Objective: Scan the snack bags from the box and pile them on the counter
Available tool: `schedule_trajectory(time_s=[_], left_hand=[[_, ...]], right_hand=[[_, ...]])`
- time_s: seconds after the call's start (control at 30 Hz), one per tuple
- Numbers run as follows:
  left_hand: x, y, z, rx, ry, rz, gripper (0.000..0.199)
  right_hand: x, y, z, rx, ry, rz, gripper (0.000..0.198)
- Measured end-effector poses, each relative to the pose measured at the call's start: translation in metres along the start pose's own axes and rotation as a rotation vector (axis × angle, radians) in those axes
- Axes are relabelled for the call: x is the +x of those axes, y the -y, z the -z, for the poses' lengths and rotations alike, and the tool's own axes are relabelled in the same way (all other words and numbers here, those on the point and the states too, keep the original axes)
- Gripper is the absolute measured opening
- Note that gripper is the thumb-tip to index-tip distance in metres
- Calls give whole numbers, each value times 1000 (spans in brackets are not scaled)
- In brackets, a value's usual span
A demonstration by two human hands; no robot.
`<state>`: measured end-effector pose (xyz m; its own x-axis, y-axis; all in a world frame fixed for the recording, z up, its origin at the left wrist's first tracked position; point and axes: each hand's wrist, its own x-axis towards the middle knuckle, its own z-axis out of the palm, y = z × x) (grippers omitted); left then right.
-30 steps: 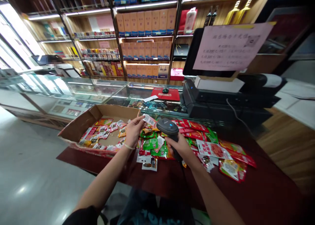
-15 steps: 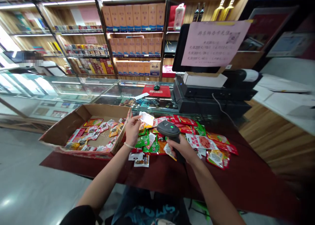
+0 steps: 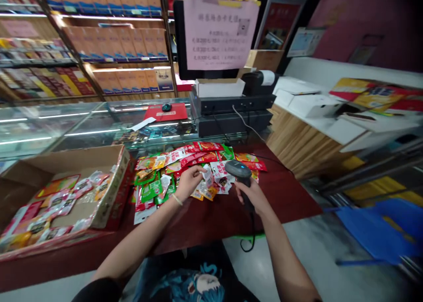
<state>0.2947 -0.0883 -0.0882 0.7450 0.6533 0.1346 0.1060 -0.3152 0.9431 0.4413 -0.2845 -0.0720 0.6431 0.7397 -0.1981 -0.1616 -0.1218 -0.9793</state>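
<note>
My left hand [image 3: 191, 181] is closed, thumb and fingers pinching a small whitish snack packet [image 3: 207, 177] above the right part of the packet pile. Wrapped around the handle of a black barcode scanner [image 3: 238, 169], my right hand [image 3: 254, 195] holds it upright just right of that packet, with a blue light on its top. Red, green and white snack packets [image 3: 152, 189] lie heaped on the dark red counter [image 3: 287, 205] behind and beside my left hand. The scanner's cable hangs below my right hand.
An open cardboard box [image 3: 114, 200] with more small packets stands on the left. Behind the pile are a glass display case [image 3: 79, 130], a red mouse pad [image 3: 178, 112] and a monitor with a pink notice [image 3: 221, 35]. A blue chair [image 3: 380, 231] is at the right.
The view has swung to the right. My left hand has moved from beside the box to the right over the pile, nearer the scanner. The scanner's light went from green to blue.
</note>
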Motion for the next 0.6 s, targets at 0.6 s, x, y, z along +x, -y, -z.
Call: schedule_trajectory(time_s=[0.6], left_hand=[[-2, 6, -2, 580, 329, -302, 38]], right_hand=[[3, -2, 5, 9, 29, -35, 41]])
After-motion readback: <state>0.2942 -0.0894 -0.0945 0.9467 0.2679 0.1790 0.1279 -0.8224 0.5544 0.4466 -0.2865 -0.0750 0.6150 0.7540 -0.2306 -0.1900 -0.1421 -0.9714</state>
